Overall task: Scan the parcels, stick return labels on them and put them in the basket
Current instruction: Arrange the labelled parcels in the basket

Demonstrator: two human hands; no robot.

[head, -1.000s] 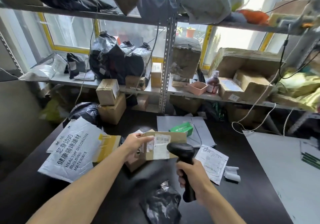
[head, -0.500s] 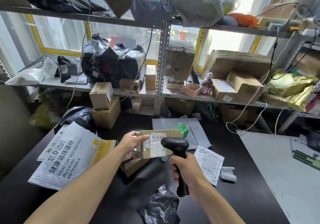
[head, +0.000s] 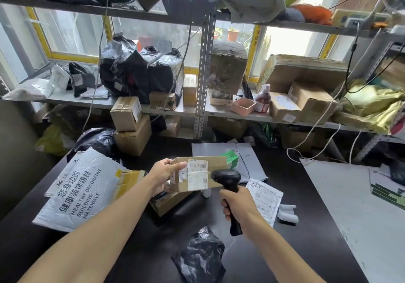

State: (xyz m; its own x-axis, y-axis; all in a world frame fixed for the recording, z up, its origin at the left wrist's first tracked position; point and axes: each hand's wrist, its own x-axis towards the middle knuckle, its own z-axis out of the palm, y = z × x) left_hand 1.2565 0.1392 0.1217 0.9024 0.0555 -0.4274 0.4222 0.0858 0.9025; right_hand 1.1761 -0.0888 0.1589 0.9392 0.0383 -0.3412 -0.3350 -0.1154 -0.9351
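White mailer bag (head: 79, 190) on the worktop (head: 306, 228): large Chinese print "您身边的健康装饰建材" plus "HEALTHY DECORATIVE BUILDING MATERIALS". Cardboard box (head: 197, 174): white label (head: 198, 175) with barcode, digits under it too blurred to read. Paper slip (head: 264, 197): handwriting and small print, illegible.

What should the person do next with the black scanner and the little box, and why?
Probably tip the scanner a bit toward the barcode label and scan it. The left hand holds the cardboard parcel up with its label facing the scanner, which the right hand grips close beside it.
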